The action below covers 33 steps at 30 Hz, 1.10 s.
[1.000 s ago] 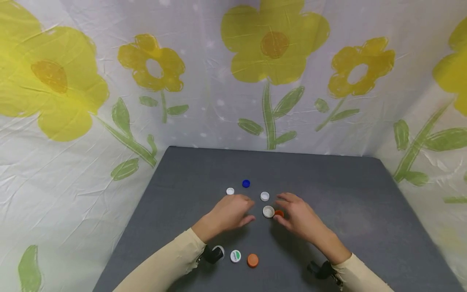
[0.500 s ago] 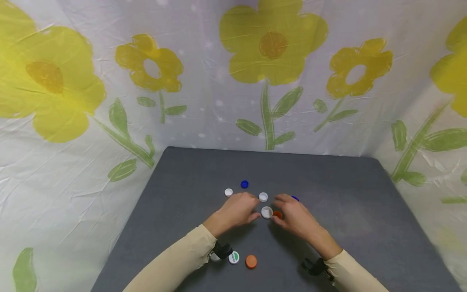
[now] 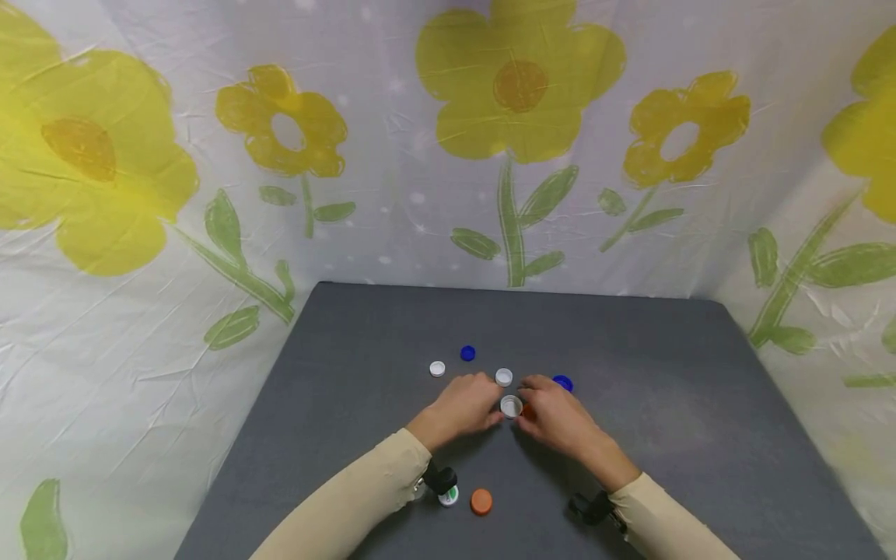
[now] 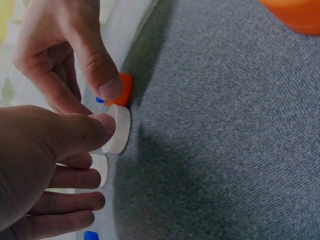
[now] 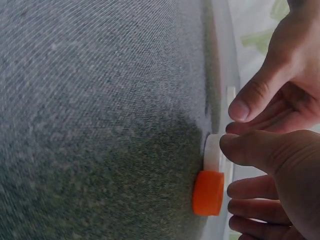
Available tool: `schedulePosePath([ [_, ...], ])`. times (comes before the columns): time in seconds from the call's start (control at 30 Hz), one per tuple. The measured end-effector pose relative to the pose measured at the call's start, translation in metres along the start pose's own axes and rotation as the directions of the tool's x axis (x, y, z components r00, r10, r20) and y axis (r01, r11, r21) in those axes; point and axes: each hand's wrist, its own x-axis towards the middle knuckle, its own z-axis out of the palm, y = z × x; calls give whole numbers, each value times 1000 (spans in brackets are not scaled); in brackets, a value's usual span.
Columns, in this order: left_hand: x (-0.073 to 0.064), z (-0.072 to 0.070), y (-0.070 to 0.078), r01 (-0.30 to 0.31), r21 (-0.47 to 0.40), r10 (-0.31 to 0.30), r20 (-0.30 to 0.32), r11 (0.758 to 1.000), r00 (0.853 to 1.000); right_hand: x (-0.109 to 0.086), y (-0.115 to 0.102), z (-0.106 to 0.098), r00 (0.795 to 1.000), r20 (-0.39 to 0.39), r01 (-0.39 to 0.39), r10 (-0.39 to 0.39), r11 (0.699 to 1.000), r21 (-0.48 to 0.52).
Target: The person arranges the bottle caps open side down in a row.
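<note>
A large white bottle cap point(image 3: 511, 406) lies hollow side up on the table between my two hands. Beside it on the right, an orange cap point(image 5: 208, 193) sits partly hidden behind my right hand in the head view. My left hand point(image 3: 463, 406) is at the white cap's left side, thumb tip overlapping its edge in the left wrist view, fingers loosely extended. From the right, my right hand point(image 3: 560, 414) reaches over the orange cap, its thumb near the white cap's rim and the other fingers relaxed. A smaller white cap point(image 3: 503, 377) lies just beyond, between the fingertips.
Farther back on the grey table point(image 3: 630, 342) lie a small white cap point(image 3: 437, 369) and a blue cap point(image 3: 467, 353). Another blue cap point(image 3: 563, 383) is behind my right hand. Nearer are an orange cap point(image 3: 481, 502) and a white-and-green cap point(image 3: 449, 498), partly covered by the left wrist camera.
My left hand has moved right, up to the large white cap. My right hand has shifted slightly left, uncovering the blue cap behind it. The caps stay in place.
</note>
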Motion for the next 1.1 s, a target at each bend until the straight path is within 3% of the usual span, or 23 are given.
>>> schedulePosePath([
  [0.13,2,3,1,6,12,-6,12,1000,1000,-2,8,10,998,-47,31,-31,1000,6],
  [0.37,5,14,0,-15,78,17,-24,997,1000,-7,35,50,988,-128,85,-81,996,23],
  [0.67,7,16,1,-23,104,29,-60,994,998,-2,4,22,994,-100,42,-43,999,-21],
  [1.1,2,12,-4,-45,38,48,-66,998,997,0,-2,15,994,-98,43,-40,999,27],
])
